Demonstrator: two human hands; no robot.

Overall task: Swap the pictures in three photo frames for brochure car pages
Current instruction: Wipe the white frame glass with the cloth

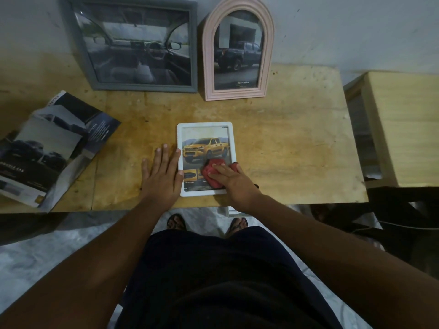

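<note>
One worn wooden table (297, 138) carries three photo frames, one loose pile of car brochure pages (52, 148) and one red cloth (211, 172). A second, paler wooden surface (403, 129) stands apart on the right.

The wide grey rectangular frame (140, 46), showing a car interior, and the pink arched frame (238, 51), showing a dark pickup, stand side by side at the far edge against the wall. The brochure pile sprawls at the left end, reaching the near edge.

The small white rectangular frame (205, 138) lies flat, face up, with a yellow pickup page inside and its lower rim close to the near edge. Bare tabletop lies to its right.

The left hand (162, 176) lies flat beside the frame, fingers straight, thumb touching its left rim. The right hand (235, 184) presses the bunched cloth onto the frame's lower right, fingers laid over it.
</note>
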